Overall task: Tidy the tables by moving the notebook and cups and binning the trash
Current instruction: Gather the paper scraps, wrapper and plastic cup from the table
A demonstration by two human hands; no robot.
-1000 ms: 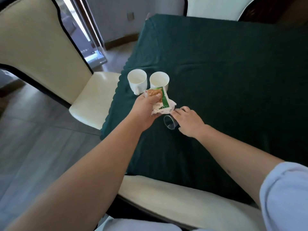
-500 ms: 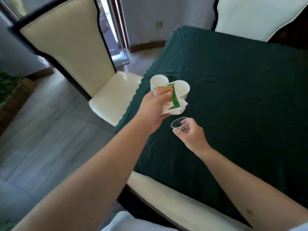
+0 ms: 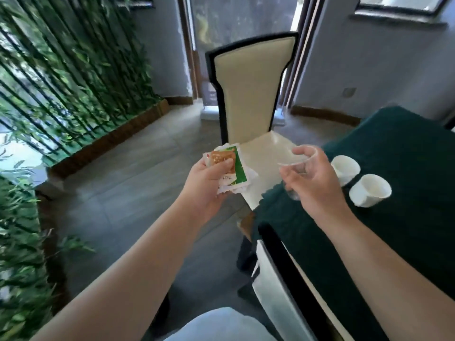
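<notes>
My left hand (image 3: pixel 209 185) grips a crumpled snack wrapper (image 3: pixel 227 168), green, white and orange, held over the floor left of the table. My right hand (image 3: pixel 317 183) holds a clear plastic cup (image 3: pixel 299 163) by its side, above the table's left edge. Two white paper cups (image 3: pixel 344 167) (image 3: pixel 370 190) stand side by side on the dark green tablecloth (image 3: pixel 406 168), just right of my right hand. No notebook or bin is in view.
A cream chair with a black frame (image 3: pixel 251 94) stands at the table's left side. Another cream chair (image 3: pixel 283 279) is close in front of me. A bamboo planter screen (image 3: pixel 61 82) lines the left. Grey floor tiles (image 3: pixel 138 188) lie between.
My view has swung left, away from the table. Both hands have lifted off the table and moved left with the wrapper and the clear cup; the white cups stayed on the cloth.
</notes>
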